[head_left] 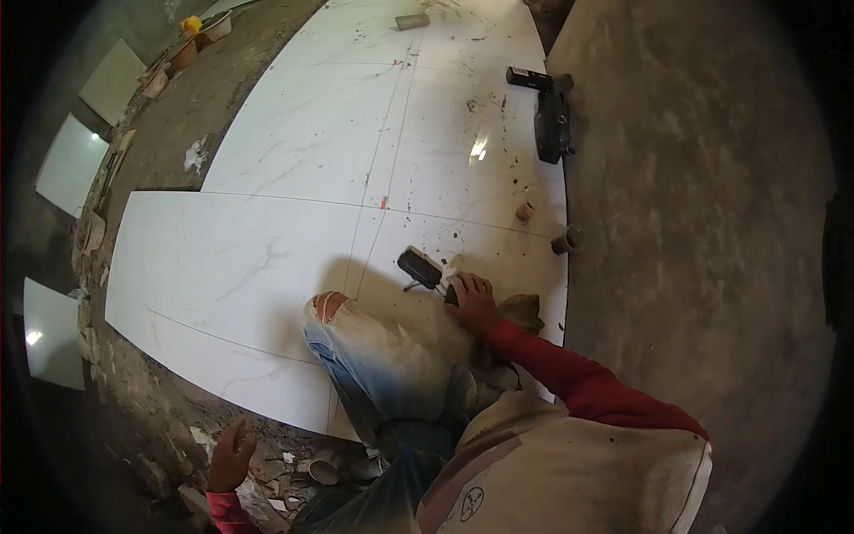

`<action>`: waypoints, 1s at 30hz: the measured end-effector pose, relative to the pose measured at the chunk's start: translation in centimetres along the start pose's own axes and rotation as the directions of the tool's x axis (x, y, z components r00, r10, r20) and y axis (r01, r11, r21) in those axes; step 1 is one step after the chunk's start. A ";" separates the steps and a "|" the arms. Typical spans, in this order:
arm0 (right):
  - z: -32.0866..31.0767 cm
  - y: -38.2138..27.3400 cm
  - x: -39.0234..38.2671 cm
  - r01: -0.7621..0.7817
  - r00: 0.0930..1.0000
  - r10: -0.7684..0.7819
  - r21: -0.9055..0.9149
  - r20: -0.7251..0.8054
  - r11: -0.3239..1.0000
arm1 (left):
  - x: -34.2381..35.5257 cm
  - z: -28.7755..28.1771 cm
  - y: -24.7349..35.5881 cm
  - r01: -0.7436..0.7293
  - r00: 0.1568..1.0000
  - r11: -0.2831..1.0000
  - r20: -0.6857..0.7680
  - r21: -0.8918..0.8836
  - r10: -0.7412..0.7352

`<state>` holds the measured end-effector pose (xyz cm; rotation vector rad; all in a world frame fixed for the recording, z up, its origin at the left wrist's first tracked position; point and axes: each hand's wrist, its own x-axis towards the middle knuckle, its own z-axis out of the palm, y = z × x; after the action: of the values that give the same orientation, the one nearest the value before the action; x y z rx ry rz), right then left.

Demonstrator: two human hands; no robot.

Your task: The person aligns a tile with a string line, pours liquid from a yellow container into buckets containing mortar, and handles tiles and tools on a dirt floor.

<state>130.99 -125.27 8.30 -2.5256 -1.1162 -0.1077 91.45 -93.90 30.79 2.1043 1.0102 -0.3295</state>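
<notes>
My right hand [474,303] is closed around the handle of a rubber mallet [419,267]. Its dark block-shaped head rests low over the white marbled floor tiles [240,240], or on them; which of the two I cannot tell. A crumpled olive-brown cloth or bag [520,313] lies beside that wrist, partly hidden by my red sleeve. Away at the lower left, my left hand [233,456] hangs over broken rubble with its fingers stretched and nothing in them. My bent knee [331,307], in torn jeans, is over the tiles between the two hands.
Along the wall [694,178] at right lie a black power tool [552,125], a small reddish cup-like piece [525,211] and a dark cylinder [567,238]. Debris dots the tiles. Loose tiles [74,165] lean at the far left, near buckets [184,55]. Rough soil borders the tiled floor.
</notes>
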 end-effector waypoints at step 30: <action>-14.8 32.0 21.9 -0.428 0.834 0.514 -0.350 0.202 0.833 | -3.4 -1.3 -10.2 0.405 0.904 0.910 -0.112 -0.089 -0.414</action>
<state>170.35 -135.15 16.98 -3.0866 -0.5466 0.2612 81.51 -90.79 28.05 1.8612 1.5258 -0.3650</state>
